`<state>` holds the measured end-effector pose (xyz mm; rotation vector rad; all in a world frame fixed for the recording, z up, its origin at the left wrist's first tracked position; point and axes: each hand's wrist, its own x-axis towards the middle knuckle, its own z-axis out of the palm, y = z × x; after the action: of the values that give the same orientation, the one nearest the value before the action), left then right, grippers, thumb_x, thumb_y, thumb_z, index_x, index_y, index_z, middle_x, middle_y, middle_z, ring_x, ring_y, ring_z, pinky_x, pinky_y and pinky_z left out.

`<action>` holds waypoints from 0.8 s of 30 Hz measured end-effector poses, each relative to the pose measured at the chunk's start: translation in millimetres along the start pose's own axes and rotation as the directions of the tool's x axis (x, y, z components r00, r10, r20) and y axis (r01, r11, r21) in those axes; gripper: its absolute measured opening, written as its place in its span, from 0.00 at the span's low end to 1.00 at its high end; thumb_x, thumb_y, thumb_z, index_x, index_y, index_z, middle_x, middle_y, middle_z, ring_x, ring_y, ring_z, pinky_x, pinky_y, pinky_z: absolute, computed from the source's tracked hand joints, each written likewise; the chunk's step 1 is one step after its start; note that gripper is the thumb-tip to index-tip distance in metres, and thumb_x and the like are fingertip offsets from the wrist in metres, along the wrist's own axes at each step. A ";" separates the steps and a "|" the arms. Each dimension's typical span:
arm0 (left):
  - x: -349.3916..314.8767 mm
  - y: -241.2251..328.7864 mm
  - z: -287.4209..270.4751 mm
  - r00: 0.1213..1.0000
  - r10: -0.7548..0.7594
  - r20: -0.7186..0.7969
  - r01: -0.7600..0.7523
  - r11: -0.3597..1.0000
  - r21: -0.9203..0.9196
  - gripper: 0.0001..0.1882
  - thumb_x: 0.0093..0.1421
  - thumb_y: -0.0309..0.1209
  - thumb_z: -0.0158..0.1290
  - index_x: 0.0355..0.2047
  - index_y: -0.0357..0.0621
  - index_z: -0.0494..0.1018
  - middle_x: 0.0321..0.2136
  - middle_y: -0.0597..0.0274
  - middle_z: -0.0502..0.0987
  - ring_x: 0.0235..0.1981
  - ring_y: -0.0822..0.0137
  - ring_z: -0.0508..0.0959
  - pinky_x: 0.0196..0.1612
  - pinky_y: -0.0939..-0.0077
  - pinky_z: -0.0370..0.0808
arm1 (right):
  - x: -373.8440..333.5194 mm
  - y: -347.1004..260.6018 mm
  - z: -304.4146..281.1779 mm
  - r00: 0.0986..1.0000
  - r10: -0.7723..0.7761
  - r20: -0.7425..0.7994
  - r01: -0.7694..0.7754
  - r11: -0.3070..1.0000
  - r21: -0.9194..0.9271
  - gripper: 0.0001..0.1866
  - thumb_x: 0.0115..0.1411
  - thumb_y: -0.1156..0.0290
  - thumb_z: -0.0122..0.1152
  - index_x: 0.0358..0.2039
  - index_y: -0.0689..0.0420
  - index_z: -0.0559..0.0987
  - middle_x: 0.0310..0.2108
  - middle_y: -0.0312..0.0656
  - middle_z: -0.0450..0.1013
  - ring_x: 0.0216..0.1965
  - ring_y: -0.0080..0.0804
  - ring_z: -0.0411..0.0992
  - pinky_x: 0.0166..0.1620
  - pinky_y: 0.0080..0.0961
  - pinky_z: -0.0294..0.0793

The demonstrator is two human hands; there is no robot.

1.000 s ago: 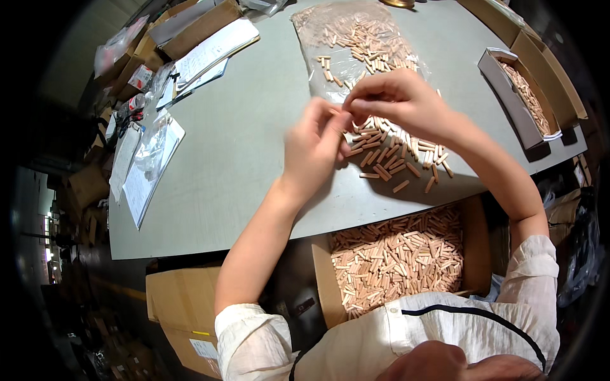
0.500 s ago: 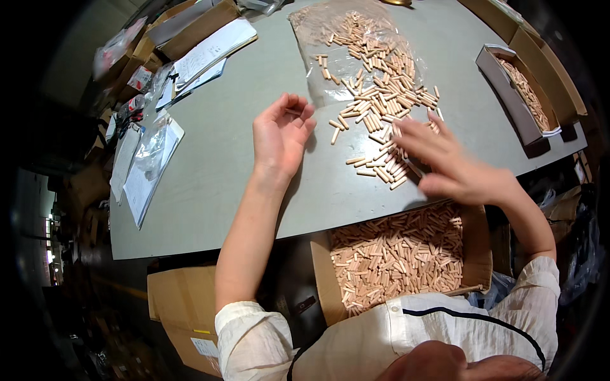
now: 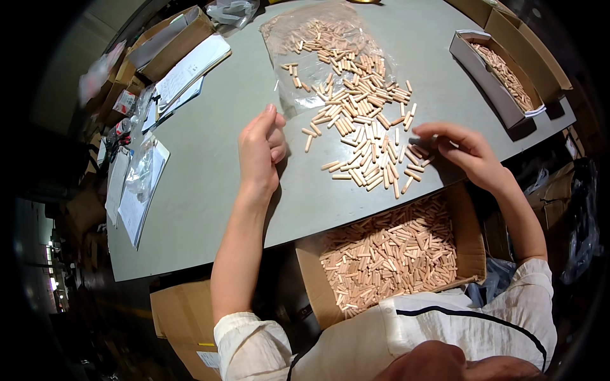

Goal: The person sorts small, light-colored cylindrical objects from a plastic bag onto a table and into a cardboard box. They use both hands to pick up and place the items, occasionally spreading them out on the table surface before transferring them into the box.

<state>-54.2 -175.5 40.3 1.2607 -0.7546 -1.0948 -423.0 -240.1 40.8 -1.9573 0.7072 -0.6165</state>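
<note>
Many short wooden dowels (image 3: pixel 365 152) lie loose on the grey table (image 3: pixel 203 165), spilling from a clear plastic bag (image 3: pixel 281 58) toward the near edge. My right hand (image 3: pixel 467 153) hovers at the right side of this spread, fingers curved and apart, close to a few dowels; nothing shows in its grip. Left of the dowels, my left hand (image 3: pixel 259 152) is curled closed with the thumb on top. Whatever its fingers may hold is hidden. Below the table edge, an open cardboard box (image 3: pixel 471 238) is filled with similar dowels.
At the right stands a long narrow box (image 3: pixel 486 92) of dowels beside a taller cardboard piece (image 3: pixel 530 47). Papers (image 3: pixel 190 70), a clipboard sheet (image 3: pixel 143 190) and an open carton (image 3: pixel 175 47) line the left side. Another carton (image 3: pixel 184 308) sits below the table at left.
My right hand has moved off the dowels to the right, and some dowels lie more spread near the front edge. My left hand's fingers have curled closed. The whole view has shifted slightly.
</note>
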 end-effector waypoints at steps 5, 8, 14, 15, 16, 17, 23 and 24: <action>-3.4 2.6 5.5 0.999 0.036 0.030 -0.037 0.998 0.044 0.14 0.71 0.39 0.52 0.31 0.43 0.73 0.15 0.80 0.55 0.15 0.84 0.50 0.19 0.83 0.47 | -0.1 12.1 -11.7 0.983 0.132 -0.126 -0.119 0.987 0.107 0.25 0.63 0.84 0.44 0.58 0.61 0.78 0.59 0.40 0.76 0.60 0.26 0.71 0.63 0.25 0.67; -3.5 0.9 5.1 0.998 0.049 0.032 -0.051 0.996 0.069 0.14 0.70 0.38 0.54 0.31 0.42 0.75 0.15 0.80 0.56 0.15 0.84 0.50 0.18 0.84 0.47 | -2.1 15.4 -6.6 0.990 0.056 -0.128 -0.052 0.998 0.037 0.26 0.61 0.87 0.43 0.58 0.61 0.78 0.56 0.40 0.77 0.59 0.28 0.73 0.62 0.25 0.68; -1.8 -0.8 4.9 0.998 0.045 0.053 -0.050 0.994 0.100 0.13 0.71 0.38 0.52 0.33 0.43 0.74 0.15 0.79 0.55 0.14 0.83 0.51 0.18 0.83 0.47 | -11.2 8.8 -0.6 0.994 -0.103 -0.043 0.091 0.970 -0.225 0.24 0.60 0.85 0.50 0.57 0.61 0.79 0.55 0.46 0.78 0.58 0.36 0.74 0.62 0.30 0.69; -1.8 -0.3 4.2 0.998 0.046 0.053 -0.052 0.994 0.100 0.13 0.71 0.38 0.53 0.33 0.43 0.74 0.15 0.79 0.55 0.14 0.83 0.51 0.18 0.83 0.47 | -11.9 3.9 2.5 0.987 -0.158 0.012 0.157 0.959 -0.236 0.23 0.62 0.82 0.53 0.57 0.61 0.79 0.55 0.46 0.78 0.59 0.39 0.74 0.63 0.33 0.69; -2.2 0.3 4.2 0.998 0.045 0.054 -0.050 0.995 0.085 0.13 0.71 0.38 0.53 0.33 0.43 0.75 0.15 0.79 0.56 0.14 0.84 0.51 0.18 0.83 0.47 | -13.3 -3.2 6.5 0.975 -0.212 0.068 0.222 0.944 -0.243 0.21 0.63 0.78 0.55 0.58 0.61 0.79 0.56 0.47 0.78 0.59 0.41 0.74 0.63 0.36 0.68; -2.7 0.8 4.5 0.998 0.044 0.054 -0.048 0.996 0.070 0.13 0.71 0.37 0.53 0.33 0.42 0.75 0.15 0.79 0.56 0.14 0.84 0.52 0.18 0.84 0.48 | -13.8 -7.3 8.2 0.957 -0.263 0.125 0.287 0.926 -0.246 0.21 0.65 0.75 0.58 0.58 0.61 0.79 0.56 0.47 0.78 0.59 0.44 0.74 0.64 0.38 0.68; -3.8 -0.2 3.3 0.998 0.039 0.056 -0.041 0.999 0.034 0.12 0.71 0.37 0.53 0.35 0.40 0.75 0.16 0.79 0.57 0.15 0.84 0.53 0.18 0.84 0.48 | -9.5 -16.1 7.0 0.929 -0.252 0.271 0.194 0.955 0.223 0.16 0.65 0.69 0.62 0.49 0.64 0.84 0.54 0.53 0.79 0.60 0.45 0.74 0.63 0.39 0.71; -2.2 -0.7 4.5 0.997 0.042 0.058 -0.044 0.998 0.033 0.12 0.71 0.37 0.53 0.36 0.40 0.75 0.16 0.79 0.57 0.15 0.84 0.53 0.18 0.85 0.49 | -6.0 -15.0 8.1 0.946 -0.248 0.211 0.220 0.964 0.147 0.18 0.65 0.67 0.63 0.51 0.64 0.83 0.57 0.53 0.77 0.61 0.44 0.73 0.63 0.39 0.70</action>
<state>-59.2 -175.0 40.7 1.2406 -0.8429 -1.0907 -418.4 -225.1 49.8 -1.9728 0.2891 -0.5509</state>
